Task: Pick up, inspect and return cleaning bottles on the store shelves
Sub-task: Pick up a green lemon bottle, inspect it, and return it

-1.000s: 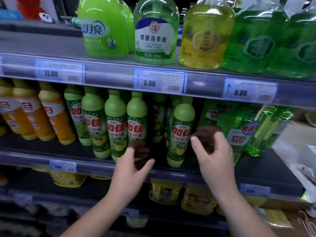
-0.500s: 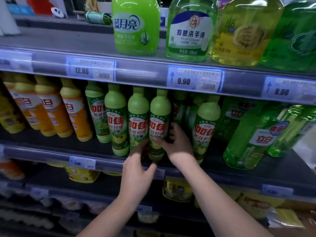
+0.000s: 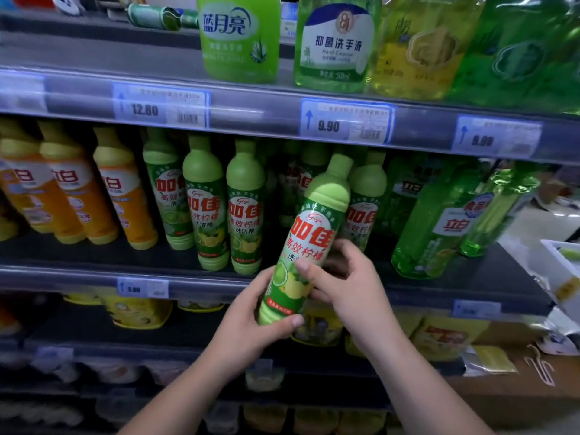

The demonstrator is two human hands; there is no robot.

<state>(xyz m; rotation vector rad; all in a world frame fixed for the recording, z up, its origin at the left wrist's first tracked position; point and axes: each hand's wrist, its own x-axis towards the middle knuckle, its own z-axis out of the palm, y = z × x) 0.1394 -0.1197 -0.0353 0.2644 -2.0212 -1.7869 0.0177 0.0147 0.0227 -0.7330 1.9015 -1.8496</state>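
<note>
A: While tilted, cap leaning up and to the right, was clamped in both hands directly below the blue-framed 9.90 price tag (image 3: 346, 122): slim green plastic dish-soap bottle with red lettering and a lemon picture (image 3: 309, 240).

B: Clamped how?

A: Cupped round the base by the left hand (image 3: 248, 328), with the thumb curled under the bottom edge. Pinched at mid-label by the right hand (image 3: 348, 284), with the thumb laid across the front and the fingers wrapped behind.

B: Rested on the dark middle shelf deck (image 3: 470, 277) under the tag?

A: Lifted clear of it, out in front of its grey edge rail (image 3: 72, 277), lower than the tag. Overlapped, at the cap, a like green bottle (image 3: 367, 196) standing behind.

B: Noticed anything else around the tag?

A: Stood upright below and left of the tag: row of matching green bottles (image 3: 205, 205). Farther left of the tag again: orange plastic bottles with yellow caps (image 3: 122, 189). Leaned below and right of the tag: clear green bottles with white-and-red labels (image 3: 436, 224). Stood just above the tag: clear green hand-cleanser bottle with a white-and-blue label (image 3: 337, 42). Up and left of the tag: opaque lime-green bottle with a pale label (image 3: 240, 36).
</note>
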